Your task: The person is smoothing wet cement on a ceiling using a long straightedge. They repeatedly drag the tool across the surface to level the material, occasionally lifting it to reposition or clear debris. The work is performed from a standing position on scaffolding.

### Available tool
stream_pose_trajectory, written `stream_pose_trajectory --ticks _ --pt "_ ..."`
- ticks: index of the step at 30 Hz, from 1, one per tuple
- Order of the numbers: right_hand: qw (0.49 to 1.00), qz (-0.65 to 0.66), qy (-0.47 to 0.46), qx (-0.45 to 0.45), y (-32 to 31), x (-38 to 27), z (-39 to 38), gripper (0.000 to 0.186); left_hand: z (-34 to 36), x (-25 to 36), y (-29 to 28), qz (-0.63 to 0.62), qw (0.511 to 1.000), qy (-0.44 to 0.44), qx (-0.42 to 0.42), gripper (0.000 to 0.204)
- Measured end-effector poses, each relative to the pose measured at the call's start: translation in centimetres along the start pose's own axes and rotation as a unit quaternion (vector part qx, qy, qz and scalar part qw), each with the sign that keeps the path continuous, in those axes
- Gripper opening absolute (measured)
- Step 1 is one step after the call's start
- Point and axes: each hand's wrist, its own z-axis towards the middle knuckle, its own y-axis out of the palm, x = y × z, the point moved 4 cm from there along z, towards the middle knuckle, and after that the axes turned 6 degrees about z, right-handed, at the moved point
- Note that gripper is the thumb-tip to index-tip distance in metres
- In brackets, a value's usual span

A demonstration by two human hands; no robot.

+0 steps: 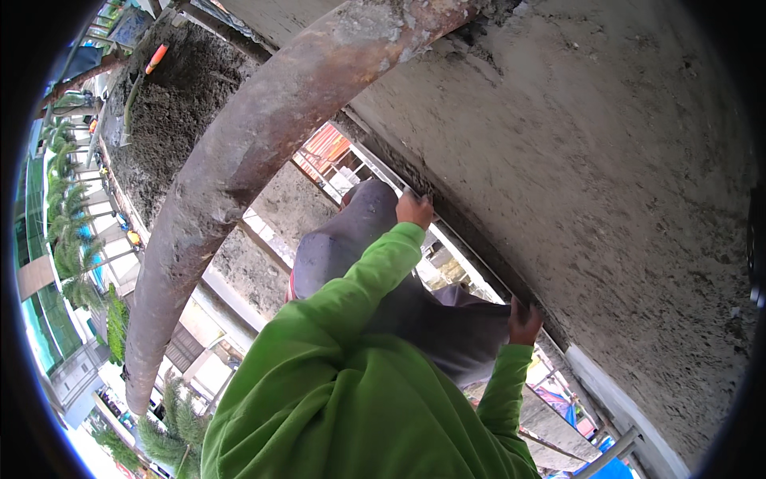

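My left hand (415, 209), in a bright green sleeve, is closed at the lower edge of the grey concrete wall (590, 184), just beyond my bent knee. What its fingers hold is hidden. Farther right along the same dark edge (479, 239), my right hand (524, 322) is curled with its fingertips against the wall's bottom. Whether it grips the edge itself or something thin there cannot be made out. Beneath my arms are my legs in grey trousers (351, 239), bent and close to the wall.
A thick, rusty, mortar-stained pipe (231, 168) arches across the left and top. Behind it lies a board heaped with dark wet mortar (171, 112), with an orange-handled tool (156, 59). Mortar-smeared planks (291, 195) leave gaps showing the ground far below. A metal tube (610, 455) crosses the lower right.
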Motion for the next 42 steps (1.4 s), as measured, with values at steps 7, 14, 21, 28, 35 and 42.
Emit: stream_pose_trajectory --ticks 7,14,21,28,35,42 --pt "0.996 -0.094 -0.010 0.001 -1.7 5.6 -1.7 0.033 1.1 -9.0 6.6 -0.035 0.991 -0.131 -0.016 0.027" --pt "0.990 -0.110 -0.059 -0.062 -1.3 6.9 -1.4 0.027 1.5 -9.7 7.8 0.173 0.982 -0.080 -0.017 0.025" --pt "0.997 -0.022 0.041 -0.053 1.8 4.5 -0.1 0.023 2.8 -5.2 5.4 0.170 0.980 -0.104 -0.002 0.018" --pt "0.999 0.001 -0.019 -0.033 5.4 6.4 1.2 0.022 8.3 -7.5 4.9 0.068 0.984 -0.163 0.035 0.018" --pt "0.990 -0.121 -0.069 0.007 5.2 7.0 0.8 0.025 6.4 -2.2 2.0 0.177 0.979 -0.075 0.063 0.019" --pt "1.000 -0.002 0.031 0.004 5.1 6.7 0.8 0.026 6.0 -1.6 1.2 0.239 0.967 -0.048 0.079 0.025"
